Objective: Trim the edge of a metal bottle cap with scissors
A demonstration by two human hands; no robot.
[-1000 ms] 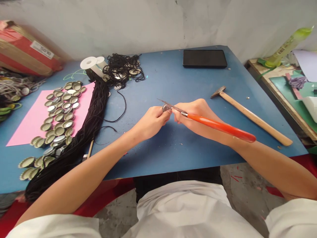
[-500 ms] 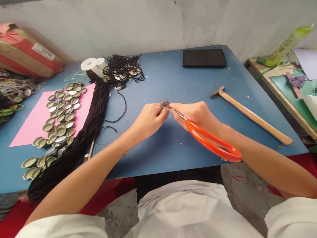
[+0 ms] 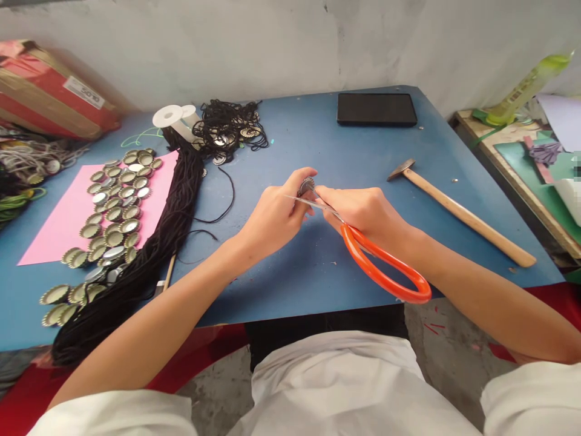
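My left hand (image 3: 279,212) pinches a bottle cap (image 3: 307,185) between its fingers above the middle of the table. My right hand (image 3: 363,209) is closed around the blade end of a pair of scissors (image 3: 388,272) with orange handles. Its handle loops hang free toward me, below the right wrist. One thin blade points left across the left fingers, close to the cap; whether the tip touches the cap I cannot tell.
Many bottle caps (image 3: 113,214) lie on pink paper (image 3: 49,236) at left, beside a bundle of black cord (image 3: 175,200). White spools (image 3: 169,115) and tangled cord (image 3: 227,124) stand behind. A hammer (image 3: 467,215) and a black phone (image 3: 376,109) lie at right on the blue table (image 3: 290,284).
The left fingers have loosened and the index finger has lifted, with the cap tilted more on edge. The scissors have turned slightly, their orange handles swinging left and a little down.
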